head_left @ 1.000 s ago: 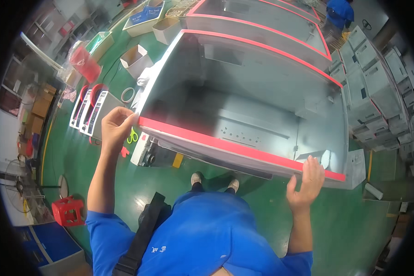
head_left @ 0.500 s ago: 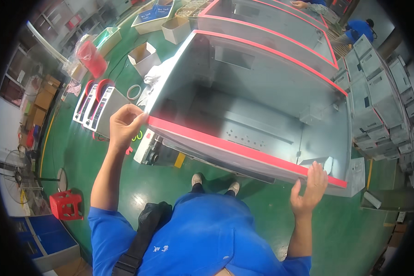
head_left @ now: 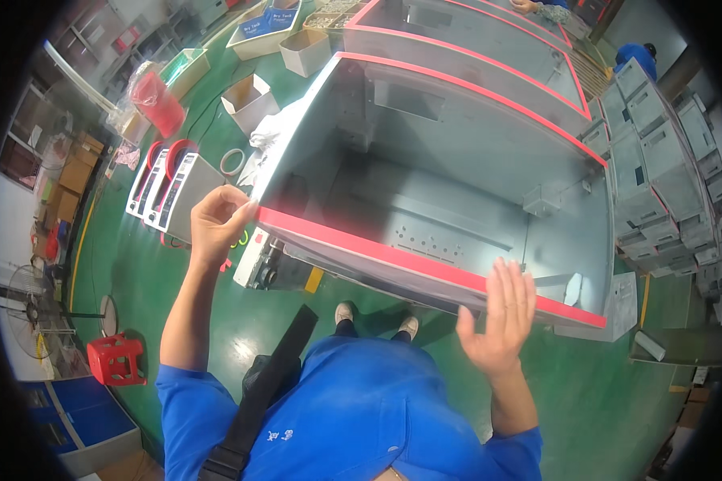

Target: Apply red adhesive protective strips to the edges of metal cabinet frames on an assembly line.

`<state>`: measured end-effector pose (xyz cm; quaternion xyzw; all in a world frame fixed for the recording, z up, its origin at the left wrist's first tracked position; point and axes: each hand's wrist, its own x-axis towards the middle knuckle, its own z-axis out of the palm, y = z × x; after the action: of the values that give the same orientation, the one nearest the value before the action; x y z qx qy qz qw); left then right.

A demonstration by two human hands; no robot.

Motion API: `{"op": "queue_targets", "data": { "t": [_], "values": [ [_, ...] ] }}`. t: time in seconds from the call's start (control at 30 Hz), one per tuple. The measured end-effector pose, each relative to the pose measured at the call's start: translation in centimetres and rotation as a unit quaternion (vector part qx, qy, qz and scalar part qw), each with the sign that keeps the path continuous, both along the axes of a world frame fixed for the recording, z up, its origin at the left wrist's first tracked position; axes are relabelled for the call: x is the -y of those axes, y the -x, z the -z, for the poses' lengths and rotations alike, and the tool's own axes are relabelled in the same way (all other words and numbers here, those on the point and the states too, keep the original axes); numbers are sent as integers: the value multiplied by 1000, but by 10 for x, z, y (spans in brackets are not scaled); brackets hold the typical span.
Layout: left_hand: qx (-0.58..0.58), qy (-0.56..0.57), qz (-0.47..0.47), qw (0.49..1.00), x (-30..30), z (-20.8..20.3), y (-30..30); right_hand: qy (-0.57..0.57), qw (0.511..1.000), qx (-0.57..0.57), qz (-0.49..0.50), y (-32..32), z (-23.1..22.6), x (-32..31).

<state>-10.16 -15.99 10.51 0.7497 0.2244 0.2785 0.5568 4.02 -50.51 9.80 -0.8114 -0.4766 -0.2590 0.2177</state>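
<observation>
A large grey metal cabinet (head_left: 457,152), open at the top, lies in front of me with red tape (head_left: 377,246) along its rim. My left hand (head_left: 219,220) is at the near left corner, thumb and fingers pinched on the end of the tape strip. Along the near edge, my right hand (head_left: 501,317) lies with fingers straight and thumb apart, palm side against the tape right of the middle. Holes and a small clear box (head_left: 542,200) show inside the cabinet.
Behind stand more red-edged cabinets (head_left: 465,52). Stacked grey boxes (head_left: 658,160) rise on the right, with a person in blue (head_left: 638,58) beyond. Two white control units with red tape rolls (head_left: 172,188), a tape ring (head_left: 233,162) and a red stool (head_left: 115,359) are on the left.
My right hand has slid left along the taped near edge, away from the right corner. My left hand keeps its pinch at the left corner. The black strap at my waist has swung up.
</observation>
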Motion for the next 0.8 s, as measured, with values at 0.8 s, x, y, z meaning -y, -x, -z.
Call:
{"op": "queue_targets", "data": {
  "t": [0.8],
  "values": [
    [-37,8,-18,999,0,-4,0,45,997,47,29,2,9,-25]
  ]
}}
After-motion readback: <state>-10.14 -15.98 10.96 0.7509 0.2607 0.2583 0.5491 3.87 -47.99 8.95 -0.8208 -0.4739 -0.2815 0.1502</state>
